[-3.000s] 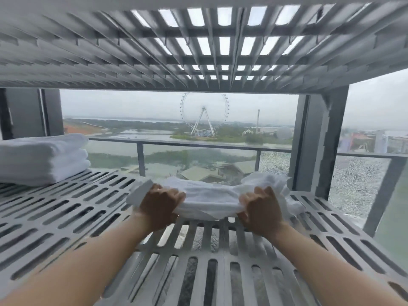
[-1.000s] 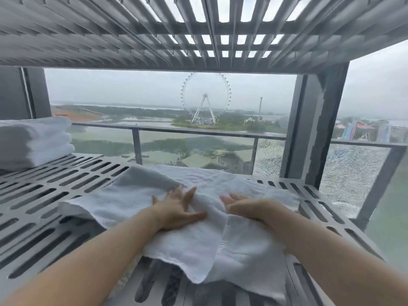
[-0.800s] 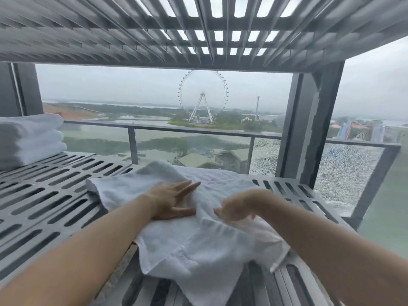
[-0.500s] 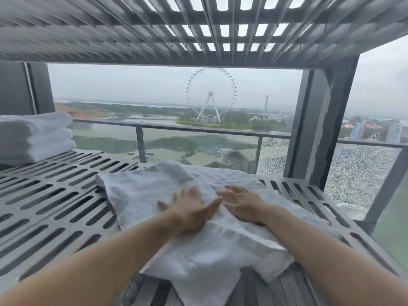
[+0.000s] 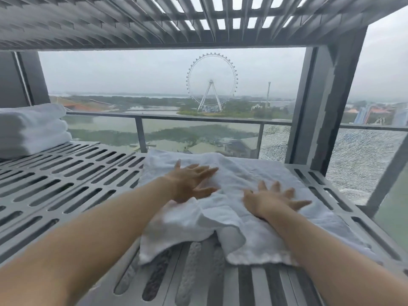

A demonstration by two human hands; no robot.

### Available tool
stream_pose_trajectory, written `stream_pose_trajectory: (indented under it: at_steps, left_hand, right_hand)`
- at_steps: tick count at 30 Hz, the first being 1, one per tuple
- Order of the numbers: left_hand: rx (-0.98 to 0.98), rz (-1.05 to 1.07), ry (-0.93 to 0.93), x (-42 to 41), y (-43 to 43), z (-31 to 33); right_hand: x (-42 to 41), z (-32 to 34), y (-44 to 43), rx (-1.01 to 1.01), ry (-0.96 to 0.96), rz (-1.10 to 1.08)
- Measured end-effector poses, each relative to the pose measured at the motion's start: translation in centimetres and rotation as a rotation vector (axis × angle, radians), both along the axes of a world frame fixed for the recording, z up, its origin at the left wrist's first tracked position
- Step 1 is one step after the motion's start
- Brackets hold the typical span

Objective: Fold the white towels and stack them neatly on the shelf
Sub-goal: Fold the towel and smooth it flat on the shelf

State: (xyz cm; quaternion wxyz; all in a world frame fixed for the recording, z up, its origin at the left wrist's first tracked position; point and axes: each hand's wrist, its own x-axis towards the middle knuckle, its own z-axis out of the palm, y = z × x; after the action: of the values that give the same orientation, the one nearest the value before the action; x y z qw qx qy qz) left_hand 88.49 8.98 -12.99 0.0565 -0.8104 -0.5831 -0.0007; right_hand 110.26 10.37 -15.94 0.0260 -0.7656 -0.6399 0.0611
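A white towel lies spread and rumpled on the right half of the grey slotted shelf. Its near edge is folded over unevenly and hangs across the slots. My left hand rests flat on the towel's middle, fingers spread and pointing right. My right hand presses flat on the towel further right and nearer, fingers fanned out. Neither hand grips the cloth. A stack of folded white towels sits at the far left of the same shelf.
Another slotted grey shelf hangs low overhead. A thick grey upright post stands at the back right corner. Behind the shelf are a railing and glass panels. Bare shelf lies between the stack and the spread towel.
The bunched towel was spread out over the shelf and its near part folded over. Both hands went from close together at the middle to apart, palms flat, the right sliding right.
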Motion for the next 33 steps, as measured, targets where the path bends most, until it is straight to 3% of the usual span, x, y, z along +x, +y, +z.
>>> stream_pose_trajectory:
  at_steps: [4,6,9,12,24,27,31,33]
  left_hand:
    - [-0.174,0.049,-0.317,2.3,-1.8,-0.3]
    - [-0.249,0.092,-0.399,2.8,-2.9,-1.0]
    - [-0.243,0.116,-0.314,2.0,-4.2,-2.4]
    - [-0.215,0.101,-0.238,0.1,-4.7,-2.6]
    - [-0.212,-0.053,-0.138,-6.0,-8.6,-1.6]
    - [-0.173,-0.055,-0.155,-6.3,-9.8,-1.8]
    - [-0.032,-0.077,-0.33,-6.5,-12.4,-2.1]
    - [0.03,-0.135,-0.371,-6.6,-14.0,-2.1]
  right_hand:
    - [0.2,0.2,-0.8,0.121,0.054,0.052]
    - [0.2,0.3,-0.8,0.271,0.215,0.318]
    - [0.3,0.5,-1.3,0.14,0.178,0.675]
    - [0.8,0.2,-1.3,0.018,0.062,0.662]
    - [1.7,-0.1,-6.2,-0.009,0.01,0.6]
    - [1.6,-0.1,-7.9,0.043,0.055,0.605]
    - [1.5,0.2,-10.7,0.282,0.298,0.633]
    - [1.4,0.3,-12.3,0.307,0.32,0.663]
